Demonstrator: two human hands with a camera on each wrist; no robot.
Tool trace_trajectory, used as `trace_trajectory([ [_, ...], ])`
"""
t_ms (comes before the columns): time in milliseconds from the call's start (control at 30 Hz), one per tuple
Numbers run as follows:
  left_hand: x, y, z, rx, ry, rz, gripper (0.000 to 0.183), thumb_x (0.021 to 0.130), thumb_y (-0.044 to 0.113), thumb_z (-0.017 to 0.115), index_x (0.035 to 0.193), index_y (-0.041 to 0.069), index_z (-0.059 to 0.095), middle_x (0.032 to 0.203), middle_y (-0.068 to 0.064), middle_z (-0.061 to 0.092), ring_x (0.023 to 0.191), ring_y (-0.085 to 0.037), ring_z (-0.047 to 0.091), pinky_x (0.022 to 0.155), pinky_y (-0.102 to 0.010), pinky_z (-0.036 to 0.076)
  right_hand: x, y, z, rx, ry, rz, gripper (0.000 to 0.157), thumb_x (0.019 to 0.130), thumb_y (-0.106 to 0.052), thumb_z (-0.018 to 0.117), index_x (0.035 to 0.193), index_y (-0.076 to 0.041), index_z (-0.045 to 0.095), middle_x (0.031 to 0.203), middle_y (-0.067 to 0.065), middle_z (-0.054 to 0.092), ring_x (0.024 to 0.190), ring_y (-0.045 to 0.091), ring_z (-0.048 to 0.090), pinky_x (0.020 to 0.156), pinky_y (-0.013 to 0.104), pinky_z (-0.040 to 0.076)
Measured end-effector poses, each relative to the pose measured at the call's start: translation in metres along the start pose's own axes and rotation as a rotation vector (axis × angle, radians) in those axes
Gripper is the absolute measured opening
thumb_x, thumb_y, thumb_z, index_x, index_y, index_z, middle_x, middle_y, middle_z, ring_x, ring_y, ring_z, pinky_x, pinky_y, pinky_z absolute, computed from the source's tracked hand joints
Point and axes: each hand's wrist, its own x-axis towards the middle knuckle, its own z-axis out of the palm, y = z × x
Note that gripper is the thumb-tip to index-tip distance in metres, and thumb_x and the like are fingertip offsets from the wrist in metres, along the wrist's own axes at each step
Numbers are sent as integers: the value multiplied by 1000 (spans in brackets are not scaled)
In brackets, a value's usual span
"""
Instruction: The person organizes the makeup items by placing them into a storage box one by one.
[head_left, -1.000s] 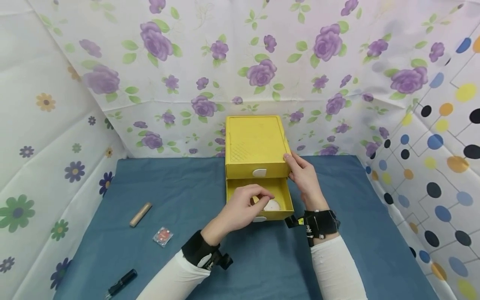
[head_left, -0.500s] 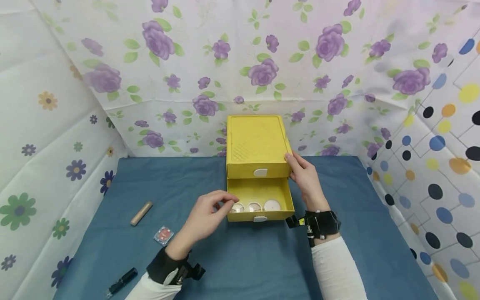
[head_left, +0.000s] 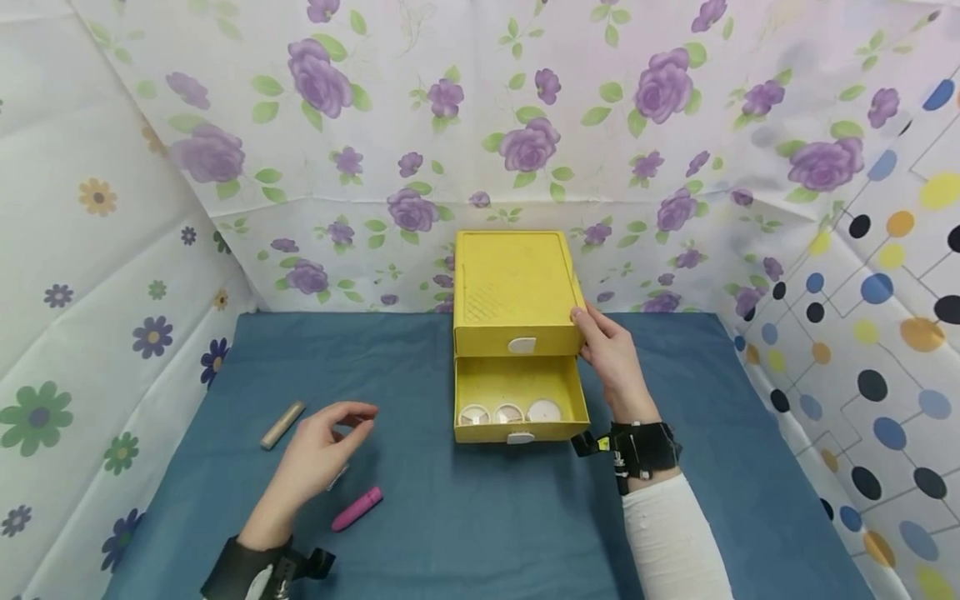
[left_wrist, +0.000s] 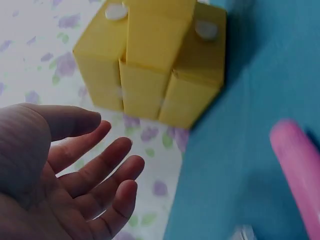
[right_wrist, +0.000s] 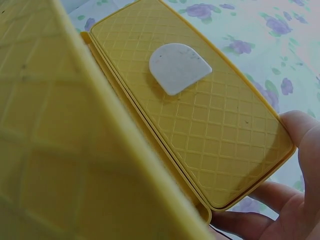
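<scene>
A yellow two-drawer box (head_left: pixel 517 283) stands at the back of the cloth, its lower drawer (head_left: pixel 543 379) pulled out. Several round, pale cases lie in a row along the drawer's front, among them a white one (head_left: pixel 543 410). My right hand (head_left: pixel 611 358) grips the box's right front corner, thumb on the top edge and fingers around the side. Over the cloth at the left, my left hand (head_left: pixel 322 454) holds nothing, its fingers loosely bent. A magenta tube (head_left: pixel 357 509) lies beside it. Under this hand, the small clear square case (head_left: pixel 337 477) is mostly hidden.
A tan cylinder (head_left: pixel 282 425) lies left of my left hand. Blue cloth (head_left: pixel 480 525) covers the table. Flowered sheeting (head_left: pixel 360 150) rises behind the box, and a dotted sheet (head_left: pixel 862 400) hangs at the right.
My left hand has moved left, out of the drawer and over the cloth. The magenta tube has come into view; the dark tube is now hidden. My right hand stays on the box.
</scene>
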Motion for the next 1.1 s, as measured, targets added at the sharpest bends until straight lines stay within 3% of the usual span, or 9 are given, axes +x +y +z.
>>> trace_trajectory([
  [200,-14,-27,-15,-10,-24,-81,26,98,18,65,124,12,65,115,-12,66,73,-26,66,52,-34,57,0,-2,1,17,-7,-5,79,82,-71,62,148,-34,42,158,0,33,133,19,43,109,44,41],
  [367,-22,-44,-27,104,-4,-81,31,96,18,68,124,6,66,118,-14,66,98,-26,63,65,-38,58,-1,-3,1,18,-6,-14,79,82,-71,62,149,-34,42,157,0,33,133,19,43,109,44,41],
  [600,-32,-55,-39,173,5,-130,35,95,19,69,127,6,64,121,-16,66,102,-30,62,72,-47,55,-2,-4,1,13,-7,-24,79,83,-71,61,149,-33,42,158,1,33,133,19,43,109,44,41],
  [833,-30,-65,-32,242,-107,-190,55,92,39,71,131,2,60,120,-21,64,100,-34,63,78,-54,55,-2,-4,0,18,-7,-23,78,83,-71,61,149,-33,42,157,1,34,132,18,44,108,43,42],
  [1100,-25,-74,-19,263,-182,-215,61,90,45,72,131,1,59,114,-17,64,86,-22,59,70,-45,53,-2,-2,0,17,-5,-14,79,83,-71,61,149,-33,41,157,1,34,132,19,43,109,44,41],
])
